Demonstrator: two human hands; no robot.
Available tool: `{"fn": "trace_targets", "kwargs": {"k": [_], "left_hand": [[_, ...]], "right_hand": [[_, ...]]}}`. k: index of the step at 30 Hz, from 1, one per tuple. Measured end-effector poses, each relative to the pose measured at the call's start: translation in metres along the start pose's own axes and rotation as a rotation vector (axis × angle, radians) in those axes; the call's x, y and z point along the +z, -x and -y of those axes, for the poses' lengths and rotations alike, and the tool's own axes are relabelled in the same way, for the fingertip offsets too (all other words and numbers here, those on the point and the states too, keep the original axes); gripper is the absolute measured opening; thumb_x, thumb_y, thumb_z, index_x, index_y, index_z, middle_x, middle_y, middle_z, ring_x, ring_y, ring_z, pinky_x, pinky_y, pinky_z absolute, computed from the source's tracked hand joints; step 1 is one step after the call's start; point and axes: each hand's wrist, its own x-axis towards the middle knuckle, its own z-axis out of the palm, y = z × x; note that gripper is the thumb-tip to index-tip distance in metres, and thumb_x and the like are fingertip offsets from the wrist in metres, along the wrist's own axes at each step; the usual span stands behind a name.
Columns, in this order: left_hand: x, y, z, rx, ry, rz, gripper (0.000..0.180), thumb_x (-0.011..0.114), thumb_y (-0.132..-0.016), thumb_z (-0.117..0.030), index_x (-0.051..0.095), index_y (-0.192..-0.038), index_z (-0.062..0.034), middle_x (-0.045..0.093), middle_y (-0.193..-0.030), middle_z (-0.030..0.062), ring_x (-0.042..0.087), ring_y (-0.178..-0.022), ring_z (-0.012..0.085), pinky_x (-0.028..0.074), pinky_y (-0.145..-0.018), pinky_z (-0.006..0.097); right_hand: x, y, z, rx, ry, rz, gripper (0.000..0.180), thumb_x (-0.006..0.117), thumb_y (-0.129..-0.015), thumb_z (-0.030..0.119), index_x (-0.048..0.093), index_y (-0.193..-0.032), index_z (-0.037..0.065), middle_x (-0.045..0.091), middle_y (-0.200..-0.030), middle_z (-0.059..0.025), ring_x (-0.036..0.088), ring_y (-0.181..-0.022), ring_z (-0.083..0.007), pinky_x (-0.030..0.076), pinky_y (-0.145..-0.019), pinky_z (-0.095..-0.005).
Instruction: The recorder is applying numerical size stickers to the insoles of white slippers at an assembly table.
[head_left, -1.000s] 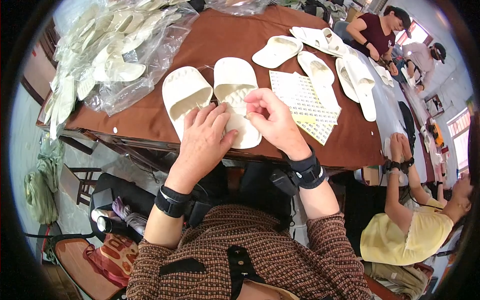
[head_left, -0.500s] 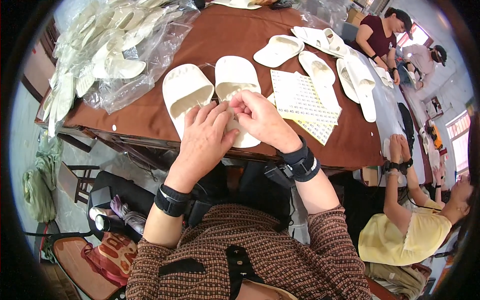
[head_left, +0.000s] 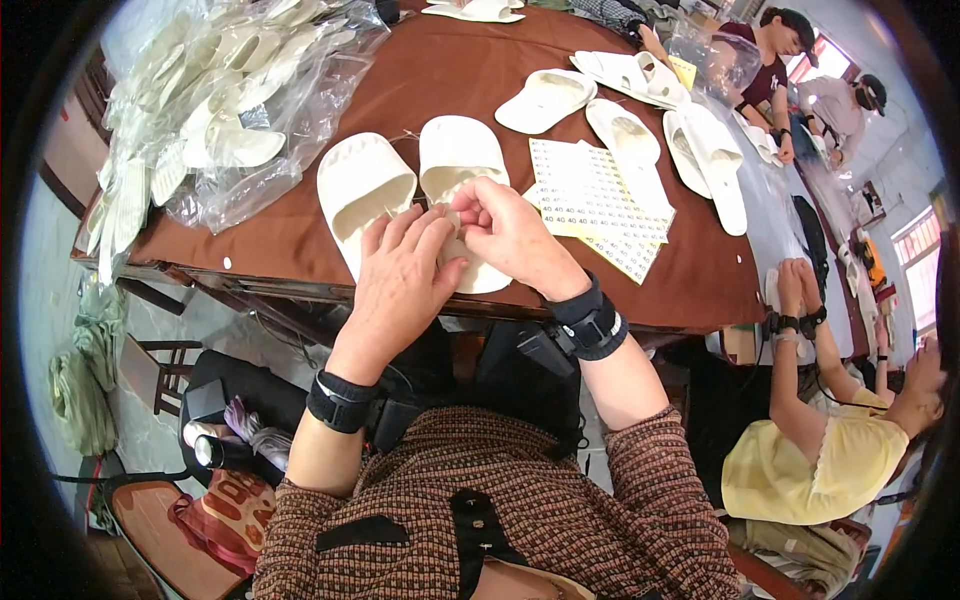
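Note:
A pair of cream slide slippers lies side by side at the table's near edge: a left slipper [head_left: 362, 160] and a right slipper [head_left: 460, 142], toes pointing away from me. My left hand [head_left: 405, 280] rests over the inner edges of both, fingers stretched out and thumb on the right slipper. Above that slipper's insole, my right hand [head_left: 512, 238] is closed in a pinch; whatever sits between its fingertips is too small to make out. Just right of this hand lie white and yellow sheets of small printed stickers [head_left: 565, 185], partly overlapping.
Loose cream slippers [head_left: 545, 100] lie at the right of the brown-covered table [head_left: 440, 60]. A clear plastic bag heaped with slippers [head_left: 235, 140] fills the left side. Other people work at the right, one in a yellow top [head_left: 830, 465]. A chair holding bags [head_left: 225, 520] stands at lower left.
Both hands stay at the slipper pair in nearly the same pose. The whole view has shifted slightly, and another person's arm now shows at the table's far right.

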Motion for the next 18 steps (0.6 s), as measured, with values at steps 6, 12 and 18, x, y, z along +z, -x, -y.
{"fn": "trace_targets", "kwargs": {"k": [6,12,18], "left_hand": [[0.004,0.001,0.001,0.018,-0.018,0.005,0.039,0.068,-0.083,-0.022,0.057,-0.118,-0.0097,0.059,-0.127,0.0082,0.052,-0.120,0.0296,0.034,-0.105,0.049],[0.002,0.001,-0.002,0.016,-0.014,0.019,0.040,0.067,-0.083,-0.021,0.058,-0.121,-0.0103,0.058,-0.129,0.0080,0.049,-0.122,0.0300,0.032,-0.105,0.049],[0.003,0.001,-0.001,0.036,-0.020,0.010,0.035,0.065,-0.083,-0.017,0.060,-0.117,-0.0100,0.058,-0.128,0.0083,0.050,-0.122,0.0309,0.032,-0.105,0.049]], "right_hand": [[0.002,0.001,-0.004,-0.026,0.066,-0.062,0.021,0.057,-0.080,-0.004,0.056,-0.099,0.002,0.059,-0.087,-0.0050,0.056,-0.079,-0.0129,0.049,-0.071,-0.0272],[0.006,0.002,-0.010,-0.069,0.031,-0.113,0.020,0.054,-0.080,-0.007,0.055,-0.099,0.001,0.059,-0.085,-0.0085,0.059,-0.077,-0.0149,0.051,-0.070,-0.0289],[0.007,0.003,-0.007,-0.108,0.041,-0.166,0.016,0.056,-0.080,-0.003,0.057,-0.095,0.000,0.062,-0.081,-0.0164,0.062,-0.079,-0.0324,0.051,-0.072,-0.0405]]}}
